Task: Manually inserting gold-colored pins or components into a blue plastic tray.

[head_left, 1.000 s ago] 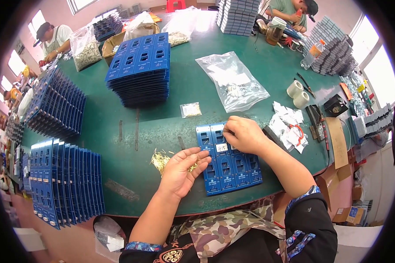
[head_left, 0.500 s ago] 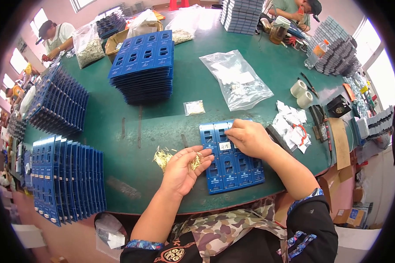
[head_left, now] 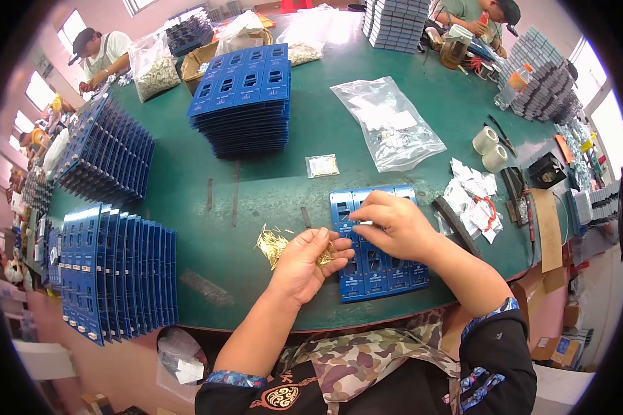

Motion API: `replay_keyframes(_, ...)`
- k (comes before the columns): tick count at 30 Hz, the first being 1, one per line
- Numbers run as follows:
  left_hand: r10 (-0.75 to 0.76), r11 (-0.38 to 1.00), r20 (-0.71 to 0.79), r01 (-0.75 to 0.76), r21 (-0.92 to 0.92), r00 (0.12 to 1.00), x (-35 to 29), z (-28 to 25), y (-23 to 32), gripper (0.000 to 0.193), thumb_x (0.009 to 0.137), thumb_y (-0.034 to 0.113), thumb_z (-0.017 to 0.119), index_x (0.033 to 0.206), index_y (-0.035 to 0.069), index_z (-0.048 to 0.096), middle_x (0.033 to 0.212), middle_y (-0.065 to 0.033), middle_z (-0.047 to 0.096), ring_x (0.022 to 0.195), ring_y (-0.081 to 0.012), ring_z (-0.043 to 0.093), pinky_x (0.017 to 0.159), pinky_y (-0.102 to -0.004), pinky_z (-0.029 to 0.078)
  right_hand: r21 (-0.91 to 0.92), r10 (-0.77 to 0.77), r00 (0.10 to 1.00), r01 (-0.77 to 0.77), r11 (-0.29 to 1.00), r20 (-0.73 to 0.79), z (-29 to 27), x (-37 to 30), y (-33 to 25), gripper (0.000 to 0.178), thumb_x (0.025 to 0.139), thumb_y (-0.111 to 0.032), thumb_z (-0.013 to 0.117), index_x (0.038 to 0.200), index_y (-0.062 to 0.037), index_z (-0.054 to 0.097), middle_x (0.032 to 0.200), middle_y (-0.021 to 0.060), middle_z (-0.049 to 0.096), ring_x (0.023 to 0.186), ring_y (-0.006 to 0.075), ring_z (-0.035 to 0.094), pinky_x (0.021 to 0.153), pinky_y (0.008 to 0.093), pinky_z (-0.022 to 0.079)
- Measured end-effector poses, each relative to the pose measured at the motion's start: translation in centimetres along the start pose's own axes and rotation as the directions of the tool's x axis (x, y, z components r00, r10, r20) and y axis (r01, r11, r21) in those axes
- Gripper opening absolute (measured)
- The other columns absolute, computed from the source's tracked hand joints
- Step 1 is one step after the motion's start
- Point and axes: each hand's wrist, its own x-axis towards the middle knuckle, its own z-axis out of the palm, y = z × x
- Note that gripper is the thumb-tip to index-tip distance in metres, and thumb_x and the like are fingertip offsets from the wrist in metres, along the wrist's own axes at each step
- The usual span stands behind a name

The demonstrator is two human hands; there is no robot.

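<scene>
A blue circuit board panel (head_left: 383, 282) with rectangular cut-outs lies flat on the green table before me. My left hand (head_left: 303, 266) is palm up beside its left edge, fingers curled around a small heap of thin gold pins (head_left: 325, 257). More of these pins lie in a loose pile (head_left: 271, 243) on the table, just beyond that hand. Over the panel's upper part, my right hand (head_left: 400, 227) is closed in a pinch with thumb and forefinger near each other. Whatever sits between those fingertips is too small to make out. The right hand covers much of the panel's upper right.
Stacked blue panels (head_left: 239, 97) stand at the far middle, with more upright stacks (head_left: 121, 270) on the left. A small packet (head_left: 322, 166) and a large clear bag (head_left: 391, 124) lie beyond the panel. White scraps (head_left: 469, 200), tape rolls (head_left: 490, 149) and tools are at right. Two co-workers sit opposite.
The view has shifted, so the table's things appear farther right. My right hand has drawn back from the panel's upper cut-outs toward my left fingers. The left hand still cups the pins.
</scene>
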Motion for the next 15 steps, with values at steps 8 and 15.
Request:
replay_keyframes(8, -0.051, 0.998, 0.089, 0.053, -0.029, 0.995, 0.2, -0.9, -0.2, 0.025, 0.094, 0.030, 0.058, 0.094, 0.006, 0.059, 0.081, -0.0085, 0.066, 0.075, -0.0191, 0.066, 0.059, -0.0261, 0.054, 0.212, 0.013, 0.992, -0.041, 0.976, 0.129, 1.7, 1.6, 0.2, 0.019, 0.082, -0.015, 0.065, 0.097, -0.0049, 0.068, 0.089, 0.0107, 0.061, 0.083, 0.0280, 0.062, 0.072, 0.0364, 0.050)
replay_keyframes(15, 0.014, 0.997, 0.091, -0.007, -0.083, 0.996, 0.5, -1.1, -0.4, 0.017, 0.093, 0.024, 0.061, 0.095, 0.007, 0.059, 0.084, -0.0055, 0.065, 0.077, -0.0159, 0.065, 0.063, -0.0223, 0.052, 0.264, 0.054, 0.983, -0.099, 0.960, 0.174, 1.6, 1.7, 0.1, 0.020, 0.083, -0.015, 0.064, 0.099, -0.0042, 0.068, 0.089, 0.0110, 0.062, 0.084, 0.0277, 0.061, 0.074, 0.0361, 0.049)
